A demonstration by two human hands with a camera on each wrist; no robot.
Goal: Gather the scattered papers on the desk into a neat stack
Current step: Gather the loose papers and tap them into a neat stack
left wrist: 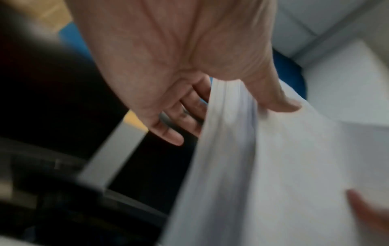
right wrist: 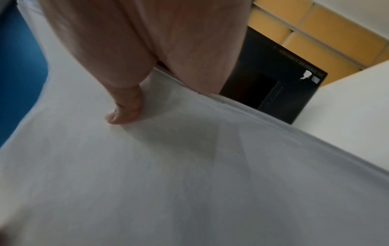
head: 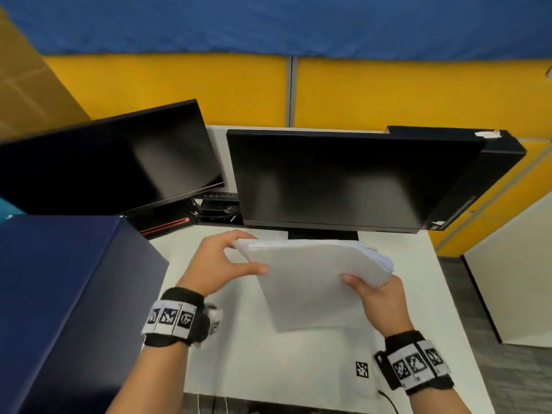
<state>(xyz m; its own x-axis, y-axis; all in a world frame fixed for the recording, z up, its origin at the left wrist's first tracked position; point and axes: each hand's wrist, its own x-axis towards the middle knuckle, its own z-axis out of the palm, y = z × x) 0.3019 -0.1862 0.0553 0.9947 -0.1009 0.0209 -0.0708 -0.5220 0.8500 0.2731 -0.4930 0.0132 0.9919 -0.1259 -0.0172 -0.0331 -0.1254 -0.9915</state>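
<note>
A sheaf of white papers [head: 313, 279] is held tilted above the white desk [head: 268, 363], in front of the right monitor. My left hand [head: 236, 258] grips its upper left corner, thumb on the front sheet and fingers behind. My right hand [head: 370, 289] grips the right edge, thumb lying on top and fingers hidden under the sheets. In the left wrist view the left hand [left wrist: 227, 106] pinches the papers [left wrist: 273, 166] edge-on. The right wrist view has my right hand's thumb [right wrist: 124, 111] pressed on the top sheet [right wrist: 168, 174]. The sheets' right ends fan out unevenly.
Two dark monitors [head: 337, 180] [head: 113, 159] stand at the back of the desk, with a black computer case [head: 484, 174] at the right. A large dark blue box [head: 68, 294] fills the left. A small printed marker [head: 362, 369] lies on the desk's near edge.
</note>
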